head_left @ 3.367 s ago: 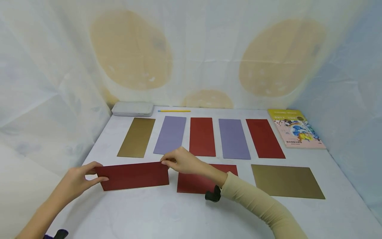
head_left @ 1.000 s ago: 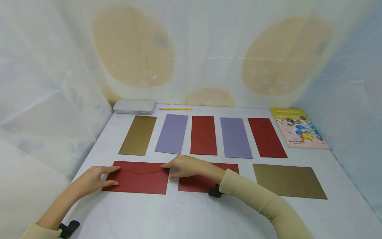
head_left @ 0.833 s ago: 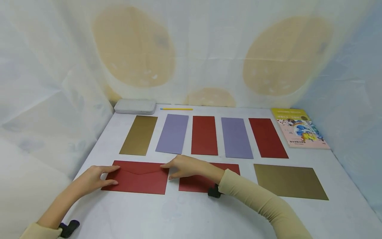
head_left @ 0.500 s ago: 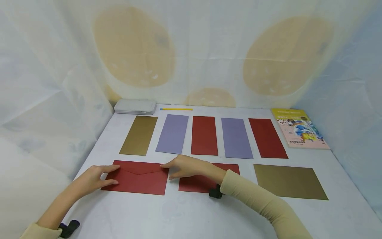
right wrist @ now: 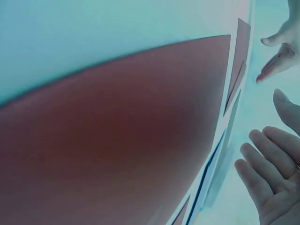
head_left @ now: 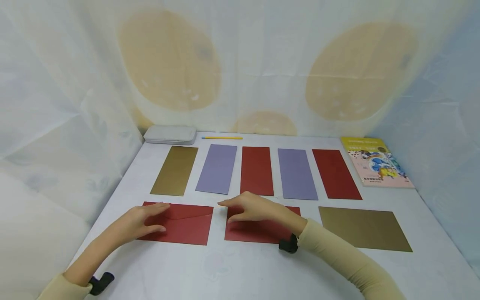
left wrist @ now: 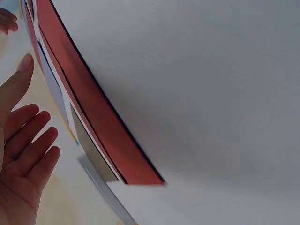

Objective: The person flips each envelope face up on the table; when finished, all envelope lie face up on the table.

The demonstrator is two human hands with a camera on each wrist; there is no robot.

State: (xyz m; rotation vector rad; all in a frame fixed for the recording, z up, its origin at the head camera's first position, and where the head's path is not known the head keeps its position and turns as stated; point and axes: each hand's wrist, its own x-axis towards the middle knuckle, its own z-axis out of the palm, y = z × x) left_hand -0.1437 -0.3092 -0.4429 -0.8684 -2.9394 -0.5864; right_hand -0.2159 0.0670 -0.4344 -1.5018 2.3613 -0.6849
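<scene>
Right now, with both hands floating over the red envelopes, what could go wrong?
The left hand hovers over the left red envelope, whose flap looks unsealed; a careless brush might crease or lift it. The right hand and sleeve hang above the second red envelope; dragging the sleeve could slide it out of line.

A staged recording booth is being shown rather than a lived-in room. A white table (head_left: 232, 271) is being enclosed on three sides by draped translucent sheeting (head_left: 67, 83) printed with large tan ovals. Coloured envelopes (head_left: 256, 171) are being kept in tidy rows, and a picture book (head_left: 376, 162), a yellow pencil (head_left: 222, 137) and a white case (head_left: 170, 134) are being kept along the far edge.
</scene>
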